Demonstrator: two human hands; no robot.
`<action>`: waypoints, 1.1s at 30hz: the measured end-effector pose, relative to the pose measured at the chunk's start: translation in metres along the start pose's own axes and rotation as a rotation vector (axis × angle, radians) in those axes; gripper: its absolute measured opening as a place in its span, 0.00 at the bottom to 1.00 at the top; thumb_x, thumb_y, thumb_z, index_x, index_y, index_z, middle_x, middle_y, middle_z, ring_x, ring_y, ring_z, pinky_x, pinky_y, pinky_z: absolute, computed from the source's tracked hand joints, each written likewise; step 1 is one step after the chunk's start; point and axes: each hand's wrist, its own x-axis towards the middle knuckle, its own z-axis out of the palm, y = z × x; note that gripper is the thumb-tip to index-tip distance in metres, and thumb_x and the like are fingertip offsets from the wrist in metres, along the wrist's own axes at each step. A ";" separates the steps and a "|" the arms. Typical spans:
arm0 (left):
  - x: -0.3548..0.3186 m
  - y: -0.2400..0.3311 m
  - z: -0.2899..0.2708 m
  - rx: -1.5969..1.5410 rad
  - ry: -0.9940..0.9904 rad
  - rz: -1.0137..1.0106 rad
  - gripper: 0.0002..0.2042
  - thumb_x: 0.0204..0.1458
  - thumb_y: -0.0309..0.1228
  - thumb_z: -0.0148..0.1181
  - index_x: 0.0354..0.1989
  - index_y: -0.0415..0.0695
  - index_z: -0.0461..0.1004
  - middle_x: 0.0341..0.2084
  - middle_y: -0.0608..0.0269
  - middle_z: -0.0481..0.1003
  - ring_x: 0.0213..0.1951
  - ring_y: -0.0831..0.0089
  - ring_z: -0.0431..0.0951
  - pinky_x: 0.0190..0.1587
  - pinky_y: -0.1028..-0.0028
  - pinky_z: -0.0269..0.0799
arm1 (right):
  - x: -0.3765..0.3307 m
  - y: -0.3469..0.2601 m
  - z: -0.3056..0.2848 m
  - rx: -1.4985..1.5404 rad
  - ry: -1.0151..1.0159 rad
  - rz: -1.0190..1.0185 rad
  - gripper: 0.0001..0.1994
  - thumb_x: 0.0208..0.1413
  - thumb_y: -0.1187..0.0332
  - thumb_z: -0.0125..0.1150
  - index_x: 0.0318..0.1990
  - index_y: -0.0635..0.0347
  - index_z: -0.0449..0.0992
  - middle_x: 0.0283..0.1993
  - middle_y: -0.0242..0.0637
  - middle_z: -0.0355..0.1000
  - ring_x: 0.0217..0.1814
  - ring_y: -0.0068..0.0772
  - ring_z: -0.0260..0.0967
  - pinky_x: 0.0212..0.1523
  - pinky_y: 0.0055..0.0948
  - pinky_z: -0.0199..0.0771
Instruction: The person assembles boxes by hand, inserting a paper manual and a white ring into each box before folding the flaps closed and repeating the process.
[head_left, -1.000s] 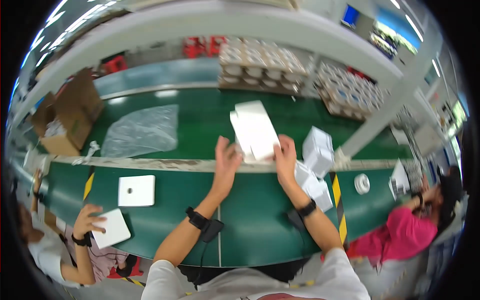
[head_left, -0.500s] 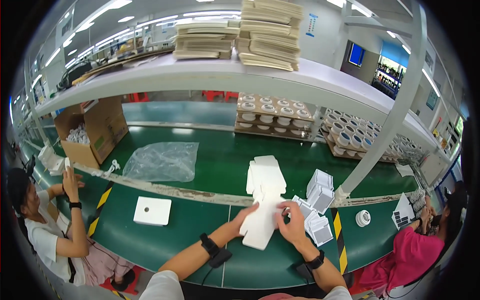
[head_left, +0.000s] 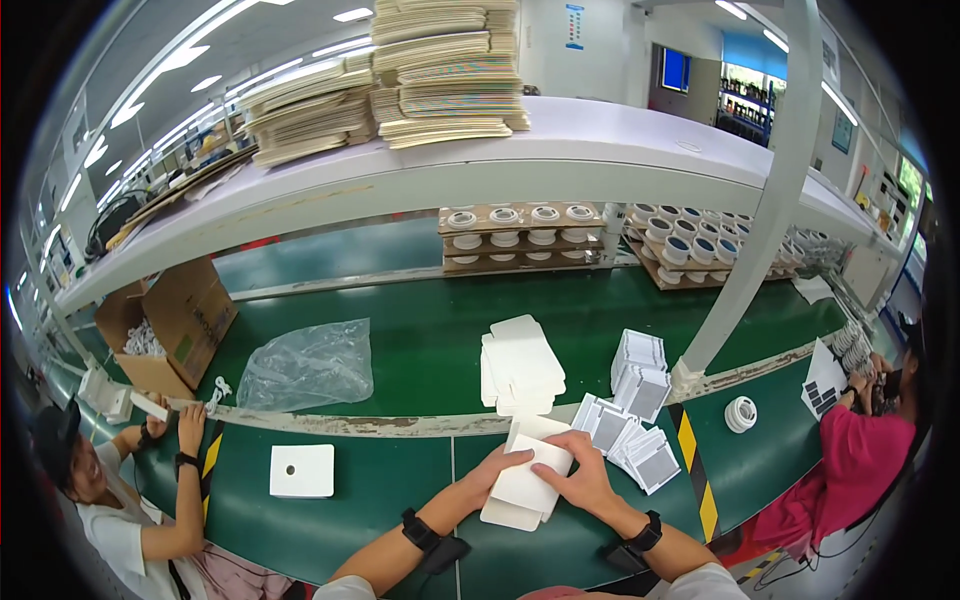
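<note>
You are holding a flat white carton blank (head_left: 528, 485) over the green belt (head_left: 400, 500), near its front edge and just ahead of your body. Your left hand (head_left: 497, 468) is gripping its left edge with curled fingers, thumb on top. Your right hand (head_left: 583, 474) is closing over its right side, fingers bent around the upper corner. Just behind your hands, a stack of identical white blanks (head_left: 520, 365) is lying on the far belt, past the pale dividing strip. To the right of your right hand, small grey-and-white leaflets (head_left: 628, 437) are fanning out, with a neater pile (head_left: 640, 372) of them behind. A white square box (head_left: 302, 470) is sitting on the belt well to your left, and a crumpled clear plastic bag (head_left: 310, 365) is lying beyond it. Co-workers are sitting at both ends of the belt.
</note>
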 end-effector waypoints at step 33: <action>0.007 -0.004 0.004 0.512 0.410 0.638 0.11 0.62 0.24 0.60 0.52 0.37 0.71 0.45 0.59 0.75 0.42 0.76 0.79 0.42 0.78 0.78 | 0.009 0.029 0.009 0.794 0.085 0.319 0.18 0.59 0.81 0.57 0.56 0.62 0.65 0.45 0.36 0.74 0.44 0.19 0.74 0.44 0.20 0.74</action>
